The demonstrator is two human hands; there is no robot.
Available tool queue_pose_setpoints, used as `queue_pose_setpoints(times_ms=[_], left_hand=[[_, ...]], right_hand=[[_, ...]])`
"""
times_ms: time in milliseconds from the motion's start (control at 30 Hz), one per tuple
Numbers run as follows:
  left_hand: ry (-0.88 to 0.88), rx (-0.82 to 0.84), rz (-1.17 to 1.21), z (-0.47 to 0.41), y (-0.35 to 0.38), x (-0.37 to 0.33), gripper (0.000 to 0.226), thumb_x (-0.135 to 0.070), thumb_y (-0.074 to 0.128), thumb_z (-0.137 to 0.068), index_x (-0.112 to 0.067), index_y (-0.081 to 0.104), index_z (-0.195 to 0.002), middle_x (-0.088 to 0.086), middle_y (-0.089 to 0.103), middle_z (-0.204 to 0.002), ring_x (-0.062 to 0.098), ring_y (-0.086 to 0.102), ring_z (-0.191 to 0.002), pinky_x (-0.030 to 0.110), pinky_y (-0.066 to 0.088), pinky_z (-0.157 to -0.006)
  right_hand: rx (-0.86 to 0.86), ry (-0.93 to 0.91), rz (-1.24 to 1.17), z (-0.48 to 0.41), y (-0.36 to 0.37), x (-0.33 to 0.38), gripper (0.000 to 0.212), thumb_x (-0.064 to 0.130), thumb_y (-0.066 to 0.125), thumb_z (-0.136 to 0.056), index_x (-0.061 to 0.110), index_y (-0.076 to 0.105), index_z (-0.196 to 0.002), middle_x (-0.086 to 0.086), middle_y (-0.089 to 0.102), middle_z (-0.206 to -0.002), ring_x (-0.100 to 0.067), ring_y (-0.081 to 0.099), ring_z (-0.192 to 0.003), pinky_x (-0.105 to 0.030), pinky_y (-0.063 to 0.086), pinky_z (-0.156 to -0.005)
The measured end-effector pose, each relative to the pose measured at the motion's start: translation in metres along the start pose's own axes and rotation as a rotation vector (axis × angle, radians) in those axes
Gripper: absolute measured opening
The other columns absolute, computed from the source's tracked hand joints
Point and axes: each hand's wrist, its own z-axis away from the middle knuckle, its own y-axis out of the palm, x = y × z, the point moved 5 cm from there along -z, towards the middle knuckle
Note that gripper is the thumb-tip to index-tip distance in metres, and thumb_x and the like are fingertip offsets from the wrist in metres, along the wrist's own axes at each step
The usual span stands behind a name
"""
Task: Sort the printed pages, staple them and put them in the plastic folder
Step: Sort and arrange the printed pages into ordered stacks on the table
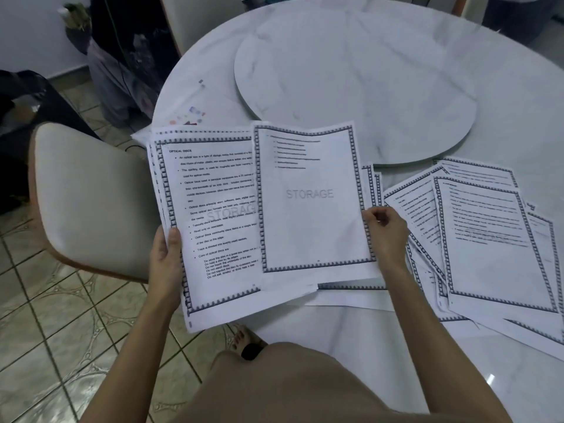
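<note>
left hand: fingers grip stack left edge, thumb on top, over worktop near edge | right hand: fingers pinch page right edge | loose pages: fanned, worktop right

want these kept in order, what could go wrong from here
1. The left hand grips the stack by one edge, partly past the table rim, so sheets could slide to the floor.
2. The loose pages on the right lie fanned and overlapping; the sheet in the right hand could land out of sequence.
</note>
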Motion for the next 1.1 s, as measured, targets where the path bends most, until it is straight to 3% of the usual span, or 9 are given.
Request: queue_pose_setpoints(times_ms=[67, 200, 267, 400, 533, 633, 833, 933, 1100], left_hand=[[0.004, -0.025, -0.003, 0.000, -0.008, -0.002, 0.019, -0.035, 0.035, -0.097, -0.037, 0.052, -0.106, -0.020, 0.069, -0.091, -0.003, 0.065, -0.082, 0.014, 0.055, -0.066], [0.013, -0.091, 0.008, -0.002, -0.025, -0.010, 0.026, -0.033, 0.033, -0.099, -0.025, 0.049, -0.117, -0.011, 0.062, -0.102, -0.003, 0.065, -0.082, 0.014, 0.055, -0.066], [0.018, -0.122, 0.001, -0.005, -0.035, -0.013, 0.032, -0.034, 0.033, -0.099, -0.020, 0.048, -0.123, -0.009, 0.061, -0.106, 0.001, 0.063, -0.088, 0.018, 0.057, -0.070], [0.022, -0.191, -0.011, -0.008, -0.050, -0.019, 0.021, -0.038, 0.032, -0.099, -0.034, 0.051, -0.109, -0.013, 0.060, -0.103, -0.001, 0.061, -0.089, 0.019, 0.056, -0.070], [0.011, -0.245, -0.011, -0.009, -0.059, -0.025, 0.024, -0.043, 0.032, -0.098, -0.035, 0.049, -0.112, -0.017, 0.060, -0.103, -0.002, 0.060, -0.090, 0.021, 0.055, -0.069], [-0.014, -0.290, 0.002, -0.010, -0.064, -0.026, 0.025, -0.045, 0.032, -0.097, -0.037, 0.049, -0.113, -0.019, 0.059, -0.105, 0.000, 0.058, -0.095, 0.021, 0.052, -0.073], [-0.058, -0.298, 0.006, -0.010, -0.058, -0.026, 0.033, -0.045, 0.027, -0.099, -0.033, 0.047, -0.121, -0.013, 0.059, -0.106, 0.012, 0.058, -0.102, 0.030, 0.047, -0.086], [-0.063, -0.256, 0.025, -0.008, -0.049, -0.026, 0.041, -0.046, 0.028, -0.098, -0.028, 0.044, -0.131, -0.005, 0.058, -0.115, 0.018, 0.056, -0.110, 0.036, 0.044, -0.093], [-0.075, -0.164, 0.052, -0.007, -0.023, -0.028, 0.040, -0.041, 0.028, -0.099, -0.022, 0.043, -0.130, -0.007, 0.061, -0.106, 0.010, 0.060, -0.095, 0.028, 0.051, -0.082]], right_hand=[[-0.025, 0.023, 0.050, -0.004, -0.007, -0.010, 0.007, 0.008, 0.062, -0.083, 0.005, 0.065, -0.089, -0.005, 0.061, -0.081, -0.017, 0.054, -0.079, -0.024, 0.043, -0.078], [-0.029, 0.017, 0.101, -0.002, -0.014, -0.026, 0.008, 0.003, 0.060, -0.083, 0.001, 0.065, -0.089, -0.007, 0.060, -0.079, -0.018, 0.054, -0.077, -0.015, 0.037, -0.062], [-0.021, 0.012, 0.118, 0.000, -0.015, -0.033, 0.009, 0.001, 0.060, -0.083, 0.000, 0.065, -0.089, -0.009, 0.061, -0.080, -0.018, 0.054, -0.077, -0.013, 0.034, -0.062], [-0.012, 0.006, 0.138, 0.001, -0.016, -0.041, 0.010, 0.002, 0.062, -0.082, -0.002, 0.066, -0.091, -0.015, 0.066, -0.085, -0.019, 0.056, -0.078, -0.019, 0.039, -0.074], [-0.013, 0.013, 0.127, 0.003, -0.017, -0.038, 0.012, 0.001, 0.061, -0.083, -0.002, 0.066, -0.093, -0.012, 0.065, -0.086, -0.018, 0.056, -0.080, -0.024, 0.041, -0.079], [-0.020, 0.008, 0.132, 0.004, -0.020, -0.037, 0.012, 0.002, 0.060, -0.084, -0.002, 0.066, -0.094, -0.010, 0.064, -0.087, -0.017, 0.055, -0.081, -0.017, 0.038, -0.076], [-0.078, -0.049, 0.159, 0.005, -0.026, -0.034, 0.017, 0.000, 0.057, -0.085, -0.001, 0.066, -0.100, -0.019, 0.066, -0.098, -0.025, 0.060, -0.085, -0.004, 0.033, -0.069], [-0.123, -0.137, 0.148, 0.008, -0.026, -0.022, 0.022, 0.002, 0.055, -0.088, 0.001, 0.063, -0.108, -0.019, 0.058, -0.107, -0.018, 0.053, -0.084, 0.002, 0.033, -0.066], [0.065, -0.183, 0.069, 0.013, -0.006, 0.007, 0.018, 0.011, 0.057, -0.088, 0.009, 0.066, -0.104, -0.007, 0.065, -0.101, -0.010, 0.056, -0.082, -0.002, 0.040, -0.069]])
